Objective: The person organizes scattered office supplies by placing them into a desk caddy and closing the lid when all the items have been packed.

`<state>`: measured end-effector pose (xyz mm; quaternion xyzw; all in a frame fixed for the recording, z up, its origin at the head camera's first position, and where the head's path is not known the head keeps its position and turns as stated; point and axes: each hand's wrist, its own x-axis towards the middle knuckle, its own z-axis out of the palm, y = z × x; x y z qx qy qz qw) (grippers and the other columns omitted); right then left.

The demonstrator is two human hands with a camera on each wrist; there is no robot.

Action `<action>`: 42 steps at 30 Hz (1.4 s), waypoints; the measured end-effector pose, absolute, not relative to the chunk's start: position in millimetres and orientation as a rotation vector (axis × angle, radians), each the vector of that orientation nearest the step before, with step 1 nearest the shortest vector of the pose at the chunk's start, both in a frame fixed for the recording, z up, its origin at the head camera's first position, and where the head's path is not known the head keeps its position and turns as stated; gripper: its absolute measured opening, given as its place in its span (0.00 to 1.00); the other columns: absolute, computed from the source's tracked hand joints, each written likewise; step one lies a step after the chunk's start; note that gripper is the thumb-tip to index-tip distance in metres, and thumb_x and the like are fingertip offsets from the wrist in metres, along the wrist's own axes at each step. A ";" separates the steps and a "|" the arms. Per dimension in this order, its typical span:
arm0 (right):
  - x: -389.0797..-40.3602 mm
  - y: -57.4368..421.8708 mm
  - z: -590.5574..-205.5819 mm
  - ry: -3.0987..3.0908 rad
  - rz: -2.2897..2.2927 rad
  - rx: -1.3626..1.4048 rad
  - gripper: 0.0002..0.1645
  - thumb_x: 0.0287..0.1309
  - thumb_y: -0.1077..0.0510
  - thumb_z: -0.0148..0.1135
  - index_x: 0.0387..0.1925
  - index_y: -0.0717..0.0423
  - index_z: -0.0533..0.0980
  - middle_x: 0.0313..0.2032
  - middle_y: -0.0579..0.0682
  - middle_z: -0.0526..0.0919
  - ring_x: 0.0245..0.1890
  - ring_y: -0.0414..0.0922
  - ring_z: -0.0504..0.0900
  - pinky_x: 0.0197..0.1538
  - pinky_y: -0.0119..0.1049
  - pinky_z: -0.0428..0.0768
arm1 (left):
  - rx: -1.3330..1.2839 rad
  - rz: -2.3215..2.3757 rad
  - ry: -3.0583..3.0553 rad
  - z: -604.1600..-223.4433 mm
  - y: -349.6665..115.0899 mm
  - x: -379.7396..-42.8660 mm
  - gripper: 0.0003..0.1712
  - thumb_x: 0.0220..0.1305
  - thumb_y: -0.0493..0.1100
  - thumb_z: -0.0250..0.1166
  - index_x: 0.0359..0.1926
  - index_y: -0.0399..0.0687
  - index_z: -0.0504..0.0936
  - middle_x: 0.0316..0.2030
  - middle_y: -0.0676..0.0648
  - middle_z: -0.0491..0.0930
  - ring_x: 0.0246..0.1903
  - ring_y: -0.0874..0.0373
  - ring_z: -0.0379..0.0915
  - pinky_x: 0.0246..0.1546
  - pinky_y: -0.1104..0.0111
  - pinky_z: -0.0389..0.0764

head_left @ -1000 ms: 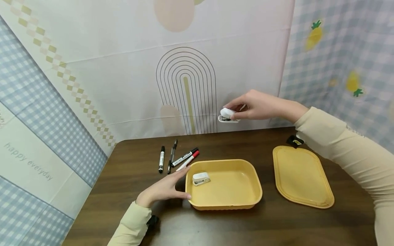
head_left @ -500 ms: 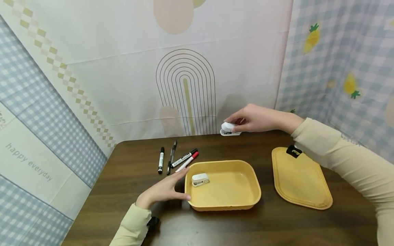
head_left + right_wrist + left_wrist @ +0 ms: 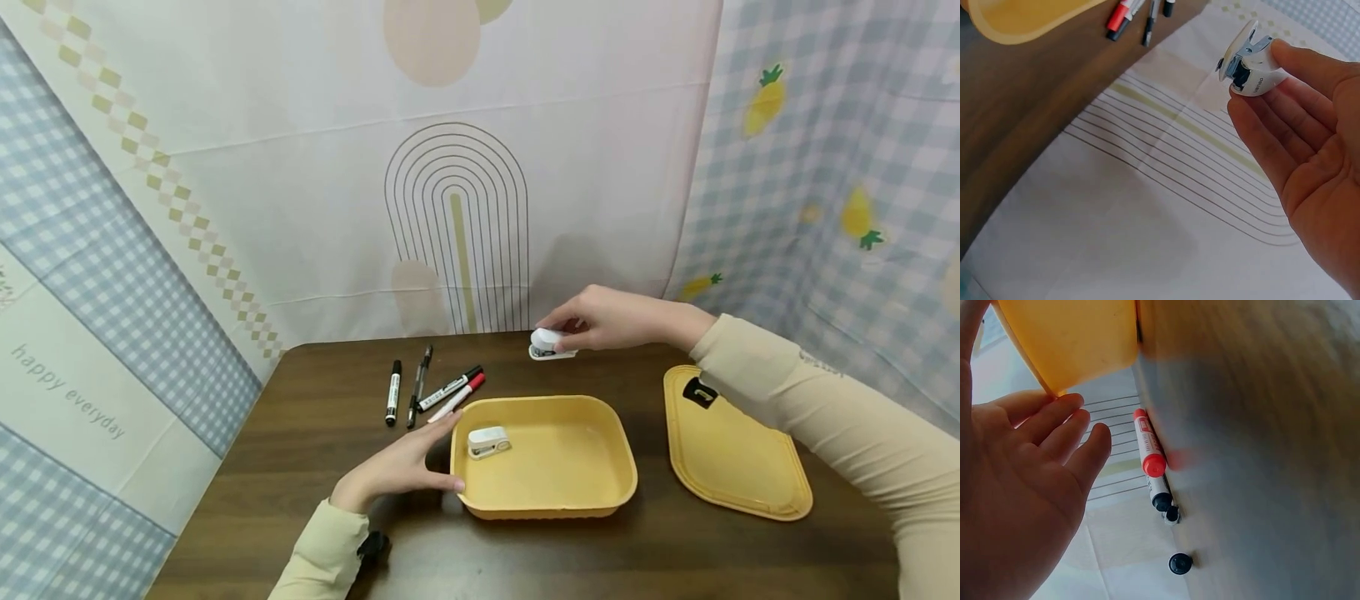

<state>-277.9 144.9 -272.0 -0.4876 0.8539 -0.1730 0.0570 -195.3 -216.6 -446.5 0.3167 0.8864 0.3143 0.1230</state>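
In the head view a yellow plastic box [image 3: 543, 454] stands on the dark wooden table, with a white mini stapler [image 3: 489, 442] lying inside near its left wall. My left hand [image 3: 397, 468] rests against the box's left side, thumb and forefinger spread along the rim; the left wrist view shows loosely extended fingers [image 3: 1063, 422] at the box's wall. Behind the box and above the table, my right hand [image 3: 600, 321] pinches a second white mini stapler [image 3: 550, 343] between thumb and fingers. The right wrist view shows this stapler [image 3: 1254, 65] tilted, its metal inner part exposed.
Left of and behind the box lie a black-capped marker [image 3: 393, 393], a dark slim pen [image 3: 420, 387], another black-capped marker [image 3: 450, 388] and a red-capped marker [image 3: 459, 397]. A yellow lid [image 3: 738, 458] lies flat at right, under the right forearm. A patterned cloth [image 3: 330, 208] hangs behind.
My right hand has come down with the stapler, from against the cloth to over the table's back part. The left hand, box and pens stay as they were.
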 end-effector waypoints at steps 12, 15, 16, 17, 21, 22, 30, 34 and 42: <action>-275.5 131.4 -301.1 2.542 -0.511 -1.497 0.20 0.63 0.58 0.69 0.55 0.60 0.82 0.42 0.45 0.88 0.40 0.36 0.84 0.44 0.35 0.83 | 0.921 0.890 2.583 -443.3 -215.3 -195.4 0.62 0.55 0.68 0.72 0.80 0.49 0.51 0.78 0.43 0.51 0.76 0.47 0.46 0.72 0.49 0.56; -274.4 129.8 -309.8 2.533 -0.520 -1.480 0.20 0.63 0.57 0.69 0.55 0.60 0.82 0.42 0.44 0.88 0.40 0.35 0.84 0.44 0.34 0.83 | 0.922 0.888 2.588 -443.5 -216.5 -194.2 0.62 0.55 0.67 0.72 0.80 0.49 0.51 0.78 0.43 0.51 0.76 0.45 0.46 0.72 0.48 0.56; -274.3 129.3 -312.6 2.535 -0.519 -1.474 0.20 0.63 0.57 0.69 0.55 0.59 0.82 0.42 0.44 0.88 0.40 0.34 0.84 0.44 0.33 0.83 | 0.921 0.889 2.590 -443.6 -216.6 -194.0 0.63 0.55 0.67 0.73 0.80 0.49 0.50 0.78 0.43 0.51 0.76 0.46 0.46 0.72 0.49 0.56; -274.2 128.6 -315.5 2.531 -0.516 -1.468 0.20 0.63 0.57 0.69 0.55 0.59 0.82 0.42 0.43 0.88 0.39 0.34 0.83 0.44 0.33 0.83 | 0.921 0.889 2.592 -443.7 -216.6 -193.8 0.62 0.55 0.67 0.73 0.80 0.49 0.50 0.78 0.43 0.51 0.76 0.46 0.46 0.72 0.49 0.56; -274.3 124.9 -327.4 2.496 -0.529 -1.442 0.21 0.64 0.54 0.69 0.56 0.57 0.82 0.42 0.42 0.88 0.39 0.32 0.83 0.43 0.31 0.82 | 0.909 0.892 2.589 -443.3 -216.7 -193.2 0.63 0.55 0.68 0.73 0.80 0.49 0.50 0.78 0.44 0.51 0.76 0.48 0.46 0.73 0.50 0.55; -274.5 123.6 -330.3 2.483 -0.539 -1.438 0.22 0.64 0.54 0.69 0.56 0.58 0.82 0.43 0.42 0.88 0.40 0.32 0.84 0.43 0.31 0.82 | 0.907 0.891 2.590 -443.4 -216.8 -193.2 0.62 0.55 0.68 0.72 0.80 0.49 0.51 0.78 0.44 0.51 0.76 0.47 0.46 0.73 0.50 0.55; -275.4 112.0 -352.6 2.439 -0.589 -1.387 0.22 0.62 0.54 0.71 0.55 0.59 0.83 0.44 0.44 0.88 0.41 0.33 0.85 0.44 0.28 0.82 | 0.910 0.881 2.587 -442.6 -217.7 -194.6 0.62 0.55 0.68 0.72 0.80 0.48 0.51 0.78 0.43 0.51 0.76 0.46 0.46 0.72 0.49 0.55; -274.1 108.5 -360.7 2.423 -0.596 -1.372 0.22 0.61 0.54 0.71 0.55 0.60 0.83 0.44 0.46 0.88 0.42 0.34 0.85 0.44 0.28 0.83 | 0.921 0.877 2.581 -442.1 -217.9 -195.1 0.62 0.56 0.67 0.72 0.80 0.48 0.50 0.78 0.43 0.50 0.76 0.47 0.46 0.72 0.49 0.55; -268.8 102.3 -370.7 2.424 -0.578 -1.386 0.21 0.61 0.54 0.72 0.53 0.59 0.83 0.42 0.46 0.89 0.40 0.35 0.86 0.43 0.28 0.83 | 0.918 0.873 2.576 -442.7 -217.3 -195.6 0.62 0.56 0.68 0.72 0.81 0.50 0.49 0.79 0.44 0.50 0.76 0.49 0.46 0.72 0.49 0.56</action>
